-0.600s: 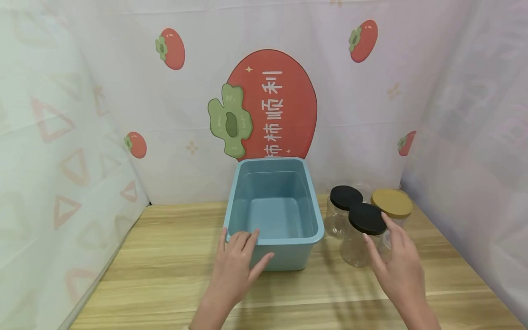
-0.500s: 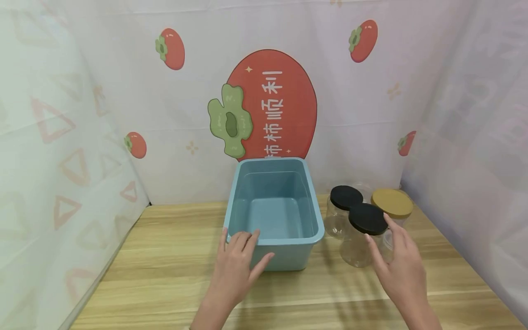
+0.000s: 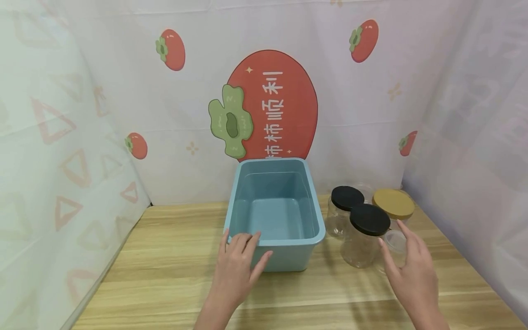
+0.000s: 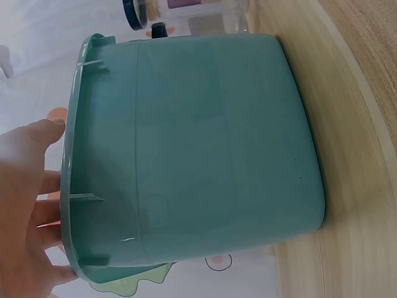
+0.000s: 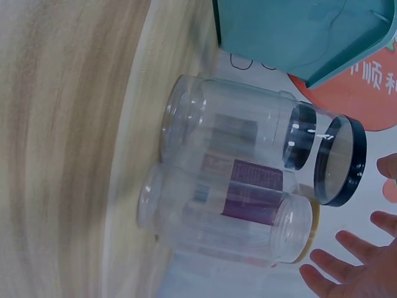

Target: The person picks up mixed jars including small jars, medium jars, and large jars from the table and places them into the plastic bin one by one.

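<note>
A light blue plastic bin (image 3: 274, 242) stands on the table with nothing inside. My left hand (image 3: 234, 266) rests on its near rim, fingertips over the edge. To the bin's right is a group of clear jars. The front jar (image 3: 359, 250) and one behind it have black lids; another has a gold lid (image 3: 393, 203). Nearest my right hand (image 3: 414, 272) is a clear jar with a translucent top (image 3: 395, 240). That hand hovers beside it with fingers spread, holding nothing. In the right wrist view, the fingers are apart from the jar tops.
Wood-grain table (image 3: 173, 266) lies under everything. A white cloth (image 3: 198, 114) printed with persimmons hangs behind the bin, and more white cloth (image 3: 474, 183) closes in both sides. A purple label (image 5: 254, 189) shows through the jars.
My right hand has drawn away from the front black-lidded jar, moving right and slightly down, uncovering the translucent-topped jar. The left hand stays at the bin's rim.
</note>
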Available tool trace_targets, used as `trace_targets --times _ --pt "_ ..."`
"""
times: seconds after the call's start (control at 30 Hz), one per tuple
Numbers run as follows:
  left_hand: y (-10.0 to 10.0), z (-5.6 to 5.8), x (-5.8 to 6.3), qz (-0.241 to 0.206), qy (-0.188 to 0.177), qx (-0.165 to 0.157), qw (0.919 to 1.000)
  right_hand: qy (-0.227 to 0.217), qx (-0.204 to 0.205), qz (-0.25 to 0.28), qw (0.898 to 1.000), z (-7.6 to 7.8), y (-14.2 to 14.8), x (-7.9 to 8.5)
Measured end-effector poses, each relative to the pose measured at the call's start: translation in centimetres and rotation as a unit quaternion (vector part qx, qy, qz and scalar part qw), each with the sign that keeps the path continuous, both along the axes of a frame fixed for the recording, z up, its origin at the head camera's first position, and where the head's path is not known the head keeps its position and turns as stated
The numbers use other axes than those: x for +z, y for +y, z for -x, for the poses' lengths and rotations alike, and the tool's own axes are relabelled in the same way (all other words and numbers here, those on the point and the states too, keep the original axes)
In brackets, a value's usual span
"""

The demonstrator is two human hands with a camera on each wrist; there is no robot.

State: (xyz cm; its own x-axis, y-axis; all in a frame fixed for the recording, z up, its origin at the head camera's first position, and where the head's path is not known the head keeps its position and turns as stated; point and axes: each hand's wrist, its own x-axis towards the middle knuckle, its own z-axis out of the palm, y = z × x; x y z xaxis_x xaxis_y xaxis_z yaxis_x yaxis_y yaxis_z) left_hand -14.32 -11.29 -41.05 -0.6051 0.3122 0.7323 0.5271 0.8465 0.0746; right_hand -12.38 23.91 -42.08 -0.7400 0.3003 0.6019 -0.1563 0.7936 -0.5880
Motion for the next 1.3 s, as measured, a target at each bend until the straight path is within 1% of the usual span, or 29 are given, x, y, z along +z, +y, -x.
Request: trace_targets --times 0.13,0.23,0.37,0.5,0.63,0.97,1.3 --pt "-0.1 0.1 0.0 -0.011 0.01 -0.002 0.9999 -0.017 -0.01 0.008 1.0 -0.1 0.4 -0.3" --pt "-0.2 0.1 -0.1 -0.018 0.024 -0.002 0.9996 -0.027 -0.019 0.015 0.999 -0.2 0.8 -0.5" --pt "-0.3 0.2 -0.3 -0.021 0.041 0.0 0.9989 -0.025 -0.027 0.022 0.999 -0.3 1.2 -0.8" --pt "-0.5 0.3 -0.6 -0.022 0.048 0.002 0.9986 -0.026 -0.033 0.025 0.999 -0.3 1.5 -1.0" --pt "-0.6 0.3 -0.9 -0.026 0.054 0.006 0.9982 -0.04 -0.036 0.027 0.998 -0.3 1.7 -1.1" --pt "-0.4 0.4 -1.1 -0.029 0.068 0.014 0.9972 -0.073 -0.027 0.031 0.996 -0.1 2.6 -1.9" --pt "-0.2 0.6 -1.4 -0.038 0.083 0.02 0.9956 -0.074 -0.018 0.011 0.997 0.2 3.3 -2.5"
